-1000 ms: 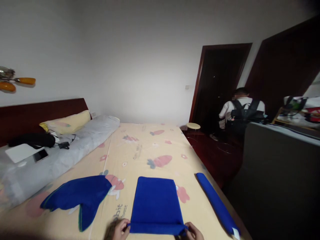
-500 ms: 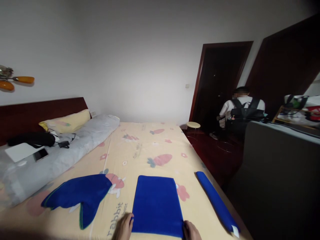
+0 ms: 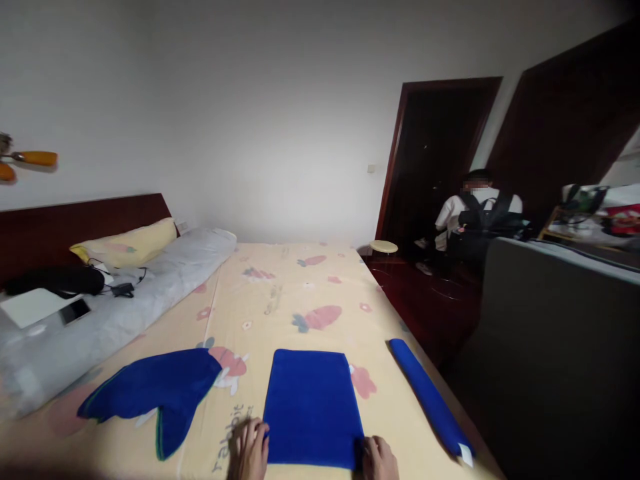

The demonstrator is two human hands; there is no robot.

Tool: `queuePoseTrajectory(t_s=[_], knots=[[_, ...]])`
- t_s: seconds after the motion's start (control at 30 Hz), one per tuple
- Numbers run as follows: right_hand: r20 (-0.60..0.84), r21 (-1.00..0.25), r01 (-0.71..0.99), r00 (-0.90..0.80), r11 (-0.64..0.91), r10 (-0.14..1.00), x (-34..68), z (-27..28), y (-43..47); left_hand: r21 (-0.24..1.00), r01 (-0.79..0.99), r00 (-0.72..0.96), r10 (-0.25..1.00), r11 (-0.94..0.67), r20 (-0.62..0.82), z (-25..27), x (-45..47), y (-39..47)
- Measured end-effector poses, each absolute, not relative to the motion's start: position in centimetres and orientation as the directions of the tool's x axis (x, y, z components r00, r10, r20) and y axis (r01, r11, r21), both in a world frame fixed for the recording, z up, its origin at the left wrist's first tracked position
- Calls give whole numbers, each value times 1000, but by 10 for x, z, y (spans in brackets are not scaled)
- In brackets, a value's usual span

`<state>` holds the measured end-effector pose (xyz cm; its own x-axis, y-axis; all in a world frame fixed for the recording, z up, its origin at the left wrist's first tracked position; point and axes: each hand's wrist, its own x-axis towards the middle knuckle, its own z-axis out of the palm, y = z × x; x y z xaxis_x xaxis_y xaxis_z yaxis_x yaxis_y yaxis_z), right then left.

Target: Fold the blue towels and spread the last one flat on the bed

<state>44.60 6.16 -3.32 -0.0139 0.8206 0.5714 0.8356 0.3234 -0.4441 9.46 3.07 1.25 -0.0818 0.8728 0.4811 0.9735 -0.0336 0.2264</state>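
Cloth (image 3: 313, 408): likely light, soft; grab near corners.
Left hand (image 3: 253, 447), right hand (image 3: 381, 459): fingers bent at cloth's sides, can't tell grip.

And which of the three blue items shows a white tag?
The long, narrow one, farthest right: its white tag shows at the near end. No tag shows on the flat rectangle or the irregular piece at left.

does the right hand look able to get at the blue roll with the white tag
Probably yes: the right hand, at the near right corner of the flat blue cloth, appears to have only patterned bedsheet between it and the blue roll, farther right.
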Motion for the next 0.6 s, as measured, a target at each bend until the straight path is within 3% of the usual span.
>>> queuePoseTrajectory(t_s=[0.17, 0.4, 0.6], knots=[[627, -407, 801, -105, 439, 772, 372, -31, 62, 300, 925, 86, 898, -232, 431, 11, 159, 35], [577, -394, 787, -190, 475, 794, 333, -30, 57, 312, 943, 83, 988, -121, 130, -4, 185, 38], [499, -541, 753, -71, 375, 863, 411, -41, 59, 237, 966, 37, 964, -102, 263, -1, 110, 26]])
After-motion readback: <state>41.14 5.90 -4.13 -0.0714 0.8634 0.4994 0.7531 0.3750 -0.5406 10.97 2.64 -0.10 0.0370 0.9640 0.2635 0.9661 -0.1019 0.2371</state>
